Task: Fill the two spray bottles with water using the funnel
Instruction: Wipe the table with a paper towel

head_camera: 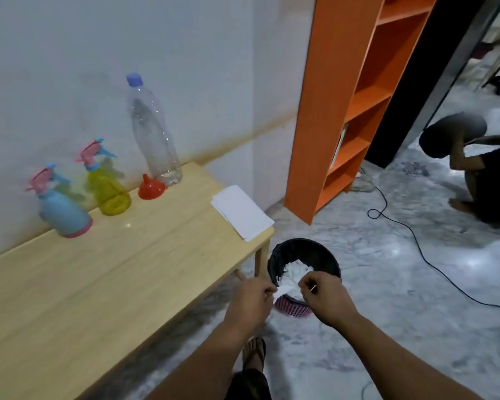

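- My left hand (pixel 250 298) and right hand (pixel 319 294) are both low over the bin (pixel 329 259) on the floor, each with fingers curled, pinching the same wad of tissue (pixel 290 280) between them above the bin's mouth.
- Nothing of the task is in my grip; I judge the tissue gets let go into the bin before anything else.
- The table (pixel 98 284) runs from 8 o'clock up toward 1 o'clock of my hands, and my left hand is the nearer one to it.
- A paper stack (pixel 241 216) lies on the near-right table corner, at about 11 o'clock from my hands.
- The funnel (pixel 151 188) sits mouth down, spout pointing up, at about 10 o'clock, just beside the water bottle (pixel 153 134).
- That bottle stands upright, cap on, long axis vertical, and looks nearly drained.
- The yellow sprayer (pixel 107 189) stands left of the funnel, upright, spray head fitted, nozzle pointing right toward 3 o'clock.
- The blue sprayer (pixel 64 210) is farthest left, at about 9 o'clock, also upright, head fitted, nozzle toward 3 o'clock.
- Whether either sprayer holds water I cannot tell.
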